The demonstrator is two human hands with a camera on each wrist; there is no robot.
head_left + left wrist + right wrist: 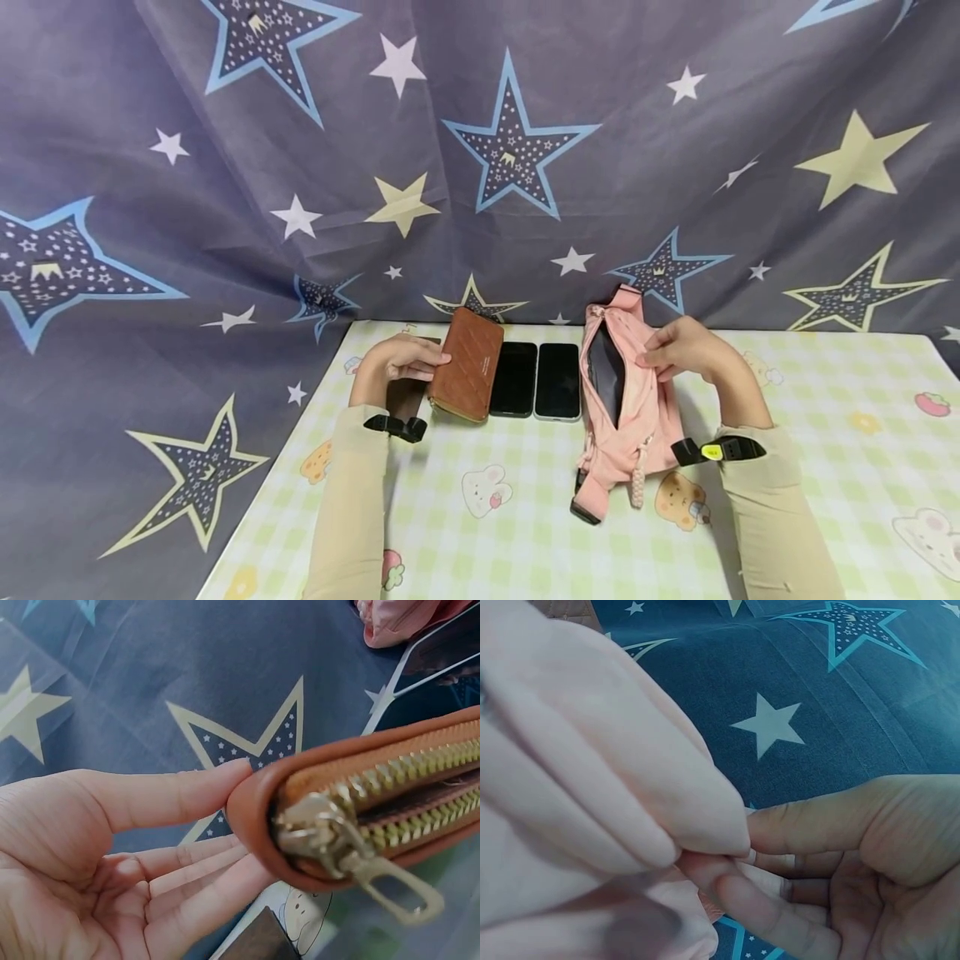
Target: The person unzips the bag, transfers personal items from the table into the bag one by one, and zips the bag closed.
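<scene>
My left hand (pixel 408 358) pinches the left edge of a brown quilted zip wallet (pixel 468 364), thumb on one face and fingers on the other. In the left wrist view the gold zipper (pixel 390 780) of the wallet stands partly parted, its pull hanging at the near end. My right hand (pixel 686 350) pinches the fabric at the right side of a pink bag (pixel 637 375). The bag's long zipped mouth gapes, showing a grey lining (pixel 606 375). In the right wrist view thumb and forefinger squeeze a fold of pink cloth (pixel 630 765).
Two dark-screened phones, a black one (pixel 514 379) and a white-edged one (pixel 558 382), lie side by side between wallet and bag. A flat dark brown item (pixel 405 396) lies under my left wrist. A star-patterned curtain (pixel 525 250) hangs along the back edge of the checked tablecloth (pixel 540 533).
</scene>
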